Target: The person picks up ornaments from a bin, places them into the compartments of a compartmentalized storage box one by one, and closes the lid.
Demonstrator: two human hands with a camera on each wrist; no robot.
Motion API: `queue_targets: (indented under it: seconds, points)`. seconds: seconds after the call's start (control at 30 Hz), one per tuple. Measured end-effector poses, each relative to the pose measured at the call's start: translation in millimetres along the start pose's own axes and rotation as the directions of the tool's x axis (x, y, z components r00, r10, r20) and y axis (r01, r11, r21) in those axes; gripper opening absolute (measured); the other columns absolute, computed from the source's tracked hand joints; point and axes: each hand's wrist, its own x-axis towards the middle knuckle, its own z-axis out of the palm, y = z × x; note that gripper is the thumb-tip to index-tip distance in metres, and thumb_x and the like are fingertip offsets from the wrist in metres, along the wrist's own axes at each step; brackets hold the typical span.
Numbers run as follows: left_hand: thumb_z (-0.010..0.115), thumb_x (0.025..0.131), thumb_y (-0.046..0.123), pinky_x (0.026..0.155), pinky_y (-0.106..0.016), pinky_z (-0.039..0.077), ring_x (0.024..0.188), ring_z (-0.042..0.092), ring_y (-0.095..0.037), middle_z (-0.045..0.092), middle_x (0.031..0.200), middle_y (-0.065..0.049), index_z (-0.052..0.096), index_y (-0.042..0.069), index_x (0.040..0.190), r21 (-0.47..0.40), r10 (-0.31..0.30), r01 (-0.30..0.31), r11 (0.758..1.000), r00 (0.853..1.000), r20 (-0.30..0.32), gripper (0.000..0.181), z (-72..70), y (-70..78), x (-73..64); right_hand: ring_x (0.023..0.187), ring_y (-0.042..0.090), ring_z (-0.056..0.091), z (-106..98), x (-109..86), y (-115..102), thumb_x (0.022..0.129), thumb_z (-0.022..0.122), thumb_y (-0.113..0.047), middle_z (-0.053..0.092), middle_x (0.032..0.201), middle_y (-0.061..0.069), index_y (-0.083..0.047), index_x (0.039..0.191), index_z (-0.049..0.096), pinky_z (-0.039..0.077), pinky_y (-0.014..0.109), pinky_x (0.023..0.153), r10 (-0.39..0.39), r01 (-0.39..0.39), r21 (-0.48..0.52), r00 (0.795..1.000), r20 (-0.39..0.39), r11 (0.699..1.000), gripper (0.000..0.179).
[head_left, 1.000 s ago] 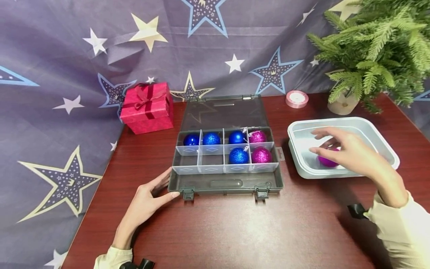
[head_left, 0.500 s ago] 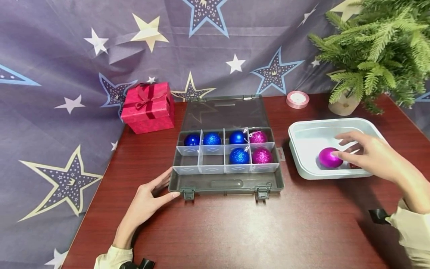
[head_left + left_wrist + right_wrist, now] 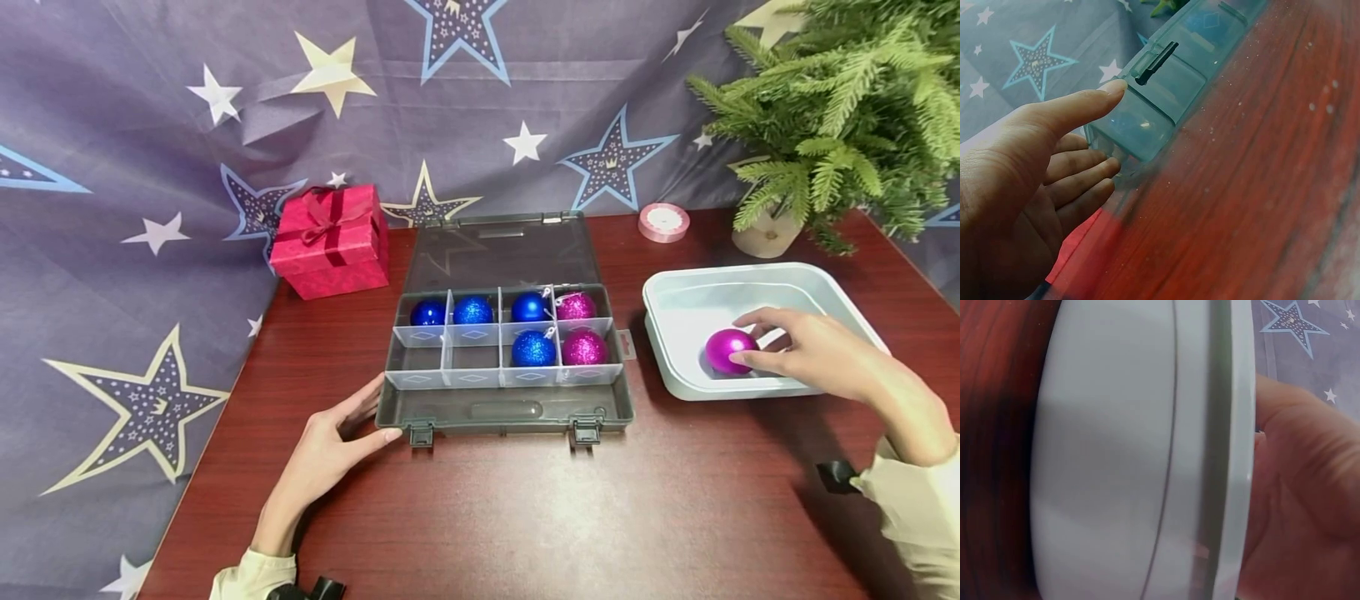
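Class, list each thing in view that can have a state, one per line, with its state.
Storage box: open
Latches: unfastened
Blue balls: inside the storage box
Glittery pink balls: inside the storage box
Tray: uncovered
Purple ball: in the tray
Left hand: touching the storage box
Right hand: at the purple ball, grip unclear
Gift box: closed
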Motion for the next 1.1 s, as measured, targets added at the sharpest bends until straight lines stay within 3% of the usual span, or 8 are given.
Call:
queue_targets:
  seconds: [0.57,0.77,0.93,1.1]
  points:
    - [0.086,0.088,0.019,0.098,-0.015,0.045,0.125,0.062,-0.02,0.066,0.136,-0.007,0.054,0.02,0.152,-0.008,0.002,-0.002,1.0,1.0,-0.001,0.072,-0.2,-1.7,0.1,0.093,0.028,0.07,4.8,8.8,-0.5,0.092,0.08,-0.02,0.074,0.103,0.012,-0.001,0.122,0.067,0.052,0.043,0.079,0.002,-0.002,-0.004,0.998,0.063,1.0,0.038]
    - [0.086,0.088,0.019,0.099,-0.015,0.045,0.125,0.062,-0.02,0.066,0.136,-0.007,0.055,0.02,0.152,-0.014,0.002,-0.002,1.0,1.0,-0.001,0.072,0.0,-1.9,0.2,0.092,0.027,0.069,4.9,7.6,-1.3,0.09,0.081,-0.017,0.074,0.104,0.013,-0.001,0.122,0.068,0.051,0.037,0.079,-0.022,0.022,0.002,1.0,0.011,1.0,0.039]
    - [0.087,0.088,0.019,0.098,-0.015,0.045,0.125,0.063,-0.019,0.066,0.136,-0.006,0.055,0.02,0.152,-0.01,0.004,-0.004,1.0,1.0,-0.003,0.072,0.0,-2.1,0.2,0.086,0.014,0.068,2.4,4.8,-2.5,0.09,0.082,-0.017,0.073,0.107,0.016,-0.002,0.124,0.068,0.049,0.024,0.073,-0.034,0.035,0.037,0.999,-0.027,0.999,0.04]
    - [0.086,0.088,0.02,0.098,-0.015,0.045,0.125,0.062,-0.019,0.066,0.136,-0.005,0.055,0.021,0.152,-0.011,0.003,-0.003,1.0,1.0,0.0,0.072,-0.5,-2.2,0.1,0.079,0.002,0.064,-2.4,0.8,-6.8,0.091,0.08,-0.015,0.072,0.111,0.019,-0.005,0.126,0.067,0.05,0.024,0.064,-0.024,0.028,0.097,0.999,-0.046,0.995,0.039]
